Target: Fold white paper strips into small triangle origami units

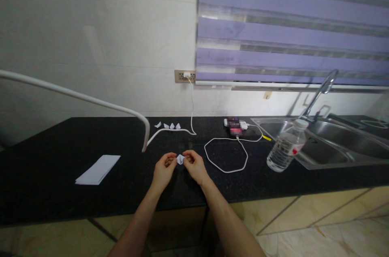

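Note:
My left hand [163, 166] and my right hand [194, 164] meet over the black countertop [45, 155], fingers pinched on a small folded white paper piece [180, 159] held between them. Several similar small folded paper pieces [168, 125] lie in a row near the wall behind my hands. A stack of white paper sheets [97, 170] rests on the counter to the left of my left hand.
A white cable [225, 155] loops right of my hands and leads to a phone [235, 126]; another runs up to a wall socket [184, 76]. A clear water bottle [286, 146] stands by the steel sink [328, 143] with its tap [319, 91]. A white curved tube [75, 97] crosses the left.

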The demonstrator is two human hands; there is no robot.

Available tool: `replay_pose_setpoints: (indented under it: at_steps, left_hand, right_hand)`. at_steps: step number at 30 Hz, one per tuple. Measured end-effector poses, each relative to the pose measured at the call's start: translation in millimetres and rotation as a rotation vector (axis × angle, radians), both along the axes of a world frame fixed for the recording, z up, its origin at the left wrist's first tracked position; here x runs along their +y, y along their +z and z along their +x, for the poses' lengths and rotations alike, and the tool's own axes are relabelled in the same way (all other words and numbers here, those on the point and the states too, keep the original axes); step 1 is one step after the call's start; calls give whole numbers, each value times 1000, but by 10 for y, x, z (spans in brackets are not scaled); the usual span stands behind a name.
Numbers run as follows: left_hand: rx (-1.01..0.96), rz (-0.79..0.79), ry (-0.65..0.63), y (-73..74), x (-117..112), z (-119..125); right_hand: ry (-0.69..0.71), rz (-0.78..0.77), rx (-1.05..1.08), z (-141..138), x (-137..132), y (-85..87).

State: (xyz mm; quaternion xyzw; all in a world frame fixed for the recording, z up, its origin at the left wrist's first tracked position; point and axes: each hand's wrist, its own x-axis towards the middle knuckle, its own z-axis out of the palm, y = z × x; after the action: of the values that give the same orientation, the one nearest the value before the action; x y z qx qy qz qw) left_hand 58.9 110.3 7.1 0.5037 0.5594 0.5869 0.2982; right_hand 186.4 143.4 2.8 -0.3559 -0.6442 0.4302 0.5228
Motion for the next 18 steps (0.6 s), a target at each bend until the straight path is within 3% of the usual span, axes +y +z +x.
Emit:
replay_pose_setpoints:
  at_steps: [7, 18]
  left_hand:
    - [247, 117, -82, 14, -33, -28]
    - [29, -65, 12, 80, -51, -18]
  right_hand:
    - [37, -12, 48, 3, -15, 44]
    - [78, -58, 116, -15, -27, 36]
